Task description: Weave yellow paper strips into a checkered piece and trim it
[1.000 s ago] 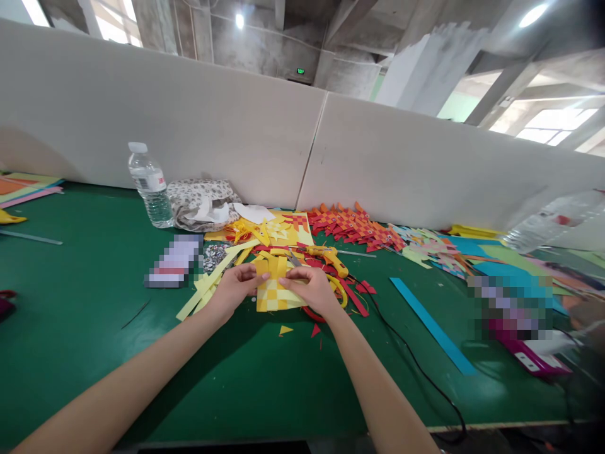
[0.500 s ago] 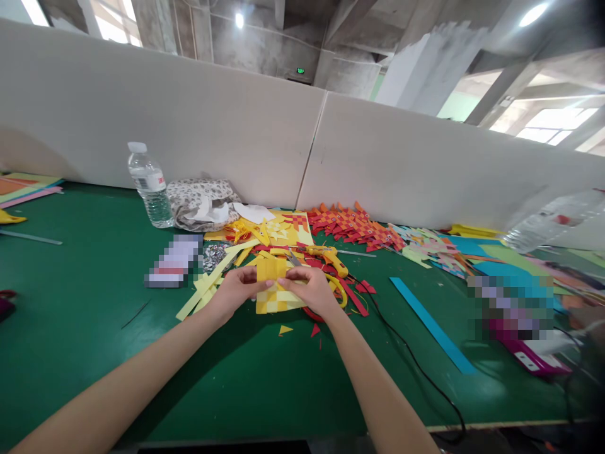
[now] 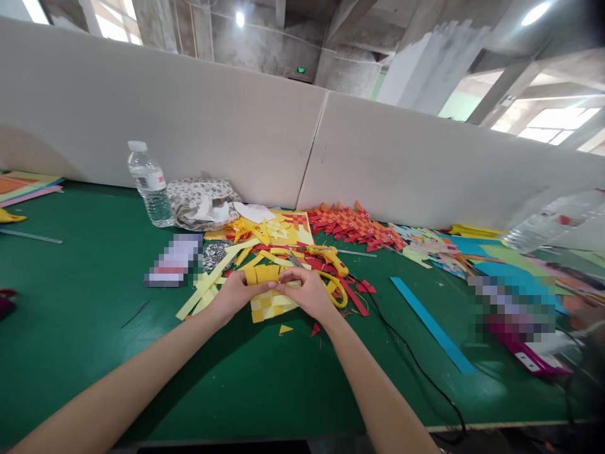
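Observation:
Both hands grip a woven paper piece (image 3: 271,307) in yellow and pale-yellow checks, held just above the table. My left hand (image 3: 236,295) pinches its left side, with the thumb across the front. My right hand (image 3: 307,292) pinches it from the right, and the two thumbs nearly meet. Above the thumbs, the yellow strip ends (image 3: 261,274) curve over. Behind my right hand lie a yellow glue gun (image 3: 331,257) and the yellow loop of a scissors handle (image 3: 342,296). Pale-yellow paper strips (image 3: 204,295) are strewn near my left hand.
A water bottle (image 3: 150,189) stands at the back left beside a patterned cloth bag (image 3: 203,195). Red-orange woven paper fish (image 3: 354,224) are heaped along the partition (image 3: 416,151). A blue strip (image 3: 430,325) and a black cord (image 3: 401,343) lie to the right.
The upright yellow strips at the top of the woven piece are now bent over into a curve. The checked part has tilted and shows more below my thumbs.

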Motion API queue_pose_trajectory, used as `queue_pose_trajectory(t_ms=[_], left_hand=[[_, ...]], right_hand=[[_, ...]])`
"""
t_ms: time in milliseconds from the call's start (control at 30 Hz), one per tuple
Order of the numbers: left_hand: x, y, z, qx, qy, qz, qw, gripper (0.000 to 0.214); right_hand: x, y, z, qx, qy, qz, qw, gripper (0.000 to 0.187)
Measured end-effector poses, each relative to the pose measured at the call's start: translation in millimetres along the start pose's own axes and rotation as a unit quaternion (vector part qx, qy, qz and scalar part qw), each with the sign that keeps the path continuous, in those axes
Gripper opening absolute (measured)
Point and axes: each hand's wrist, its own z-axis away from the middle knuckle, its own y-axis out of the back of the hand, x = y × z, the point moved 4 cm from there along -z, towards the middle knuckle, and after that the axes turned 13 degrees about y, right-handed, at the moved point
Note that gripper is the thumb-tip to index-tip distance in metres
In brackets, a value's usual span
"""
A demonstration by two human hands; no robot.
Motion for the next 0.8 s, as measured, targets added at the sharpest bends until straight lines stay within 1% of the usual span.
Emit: queue_pose_trajectory(t_ms=[133, 300, 400, 500, 667, 800], left_hand=[[0, 1.4, -2, -0.009, -0.006, 0.015, 1.0, 0.044], [3, 2.3, -1, -0.014, -0.019, 0.028, 0.999, 0.04], [4, 2.4, 1, 0.001, -0.023, 0.003, 1.0, 0.042], [5, 1.9, 3, 0.009, -0.027, -0.028, 0.999, 0.042], [5, 2.3, 2, 0.014, -0.038, -0.045, 0.998, 0.036], [6, 2.5, 2, 0.017, -0.045, -0.055, 0.997, 0.036]], right_hand=[[0, 2, 0, -0.003, -0.002, -0.011, 1.0, 0.018], [9, 11, -2, 0.006, -0.001, -0.046, 0.999, 0.025], [10, 11, -2, 0.009, 0.0, -0.054, 0.998, 0.025], [8, 7, -1, -0.004, 0.0, -0.058, 0.998, 0.026], [7, 9, -1, -0.007, 0.0, -0.036, 0.999, 0.023], [7, 11, -2, -0.014, 0.003, -0.039, 0.999, 0.024]])
